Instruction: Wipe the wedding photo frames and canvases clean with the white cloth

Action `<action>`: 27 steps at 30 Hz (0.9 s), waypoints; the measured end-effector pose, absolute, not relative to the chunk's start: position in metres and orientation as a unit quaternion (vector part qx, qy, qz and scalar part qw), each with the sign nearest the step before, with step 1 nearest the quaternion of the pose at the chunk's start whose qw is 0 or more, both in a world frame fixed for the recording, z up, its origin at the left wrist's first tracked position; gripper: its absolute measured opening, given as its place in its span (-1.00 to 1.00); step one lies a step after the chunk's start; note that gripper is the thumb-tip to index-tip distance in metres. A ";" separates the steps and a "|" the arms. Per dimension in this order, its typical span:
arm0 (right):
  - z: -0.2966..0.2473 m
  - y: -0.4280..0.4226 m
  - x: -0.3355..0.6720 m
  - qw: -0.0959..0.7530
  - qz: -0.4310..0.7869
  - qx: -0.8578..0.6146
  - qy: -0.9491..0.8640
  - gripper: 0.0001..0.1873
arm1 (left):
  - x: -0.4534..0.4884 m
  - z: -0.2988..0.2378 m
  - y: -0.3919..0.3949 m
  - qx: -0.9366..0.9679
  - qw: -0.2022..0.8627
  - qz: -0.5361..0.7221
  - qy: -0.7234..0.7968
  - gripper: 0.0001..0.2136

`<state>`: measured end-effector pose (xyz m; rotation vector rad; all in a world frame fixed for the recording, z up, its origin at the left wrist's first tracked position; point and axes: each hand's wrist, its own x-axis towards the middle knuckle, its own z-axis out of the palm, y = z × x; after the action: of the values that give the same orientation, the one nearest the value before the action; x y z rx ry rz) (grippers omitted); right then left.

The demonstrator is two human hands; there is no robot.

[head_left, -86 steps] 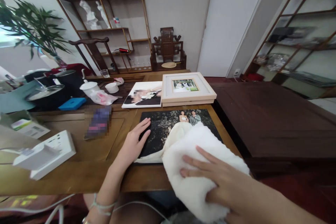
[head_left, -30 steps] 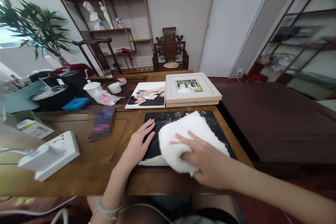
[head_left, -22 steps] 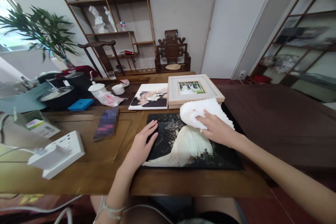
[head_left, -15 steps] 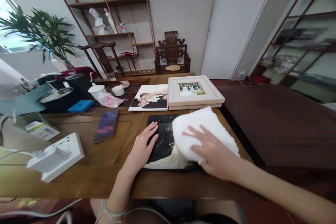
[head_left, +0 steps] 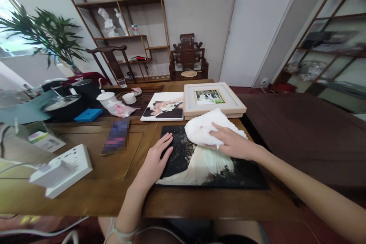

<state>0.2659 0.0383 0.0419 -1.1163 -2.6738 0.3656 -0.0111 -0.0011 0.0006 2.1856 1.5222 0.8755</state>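
Observation:
A dark picture panel (head_left: 246, 173) with a pale, flowing dress printed on it lies flat at the table's front edge. My left hand (head_left: 156, 158) rests flat on its left side, fingers stretched out. Across the panel's far right part, my right hand (head_left: 228, 141) holds a bunched white towel (head_left: 200, 129) against the surface. A ring shows on one finger. The towel covers the upper part of the print, and some of my right fingers are hidden in its folds.
Behind the panel are a pale wooden frame (head_left: 240, 110) and a white-edged photo print (head_left: 162, 112). On the left stand a white power strip (head_left: 71, 175), a blurred flat item (head_left: 116, 137), a blue box (head_left: 88, 115) and a white teapot (head_left: 105, 98).
My right hand has moved the towel away from me, toward the panel's far edge, uncovering the dress and the lower right part. My left hand has stayed in place.

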 end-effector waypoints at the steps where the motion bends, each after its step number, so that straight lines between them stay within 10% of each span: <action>1: 0.041 0.042 0.266 0.118 0.120 -0.386 -0.907 -0.66 | -0.011 0.000 -0.001 0.768 0.169 0.309 0.535 -0.62; 17: 0.046 -0.042 0.230 0.058 0.216 -0.148 -0.963 -0.54 | -0.012 0.000 0.000 0.770 0.176 0.298 0.536 -0.63; 27: 0.037 0.039 0.259 0.156 0.115 -0.448 -0.873 -0.67 | -0.010 0.000 -0.003 0.762 0.173 0.318 0.537 -0.65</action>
<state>0.2589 0.0391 0.0372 -1.2833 -2.4986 0.3292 -0.0100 -0.0028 0.0004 2.1611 1.5229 0.9030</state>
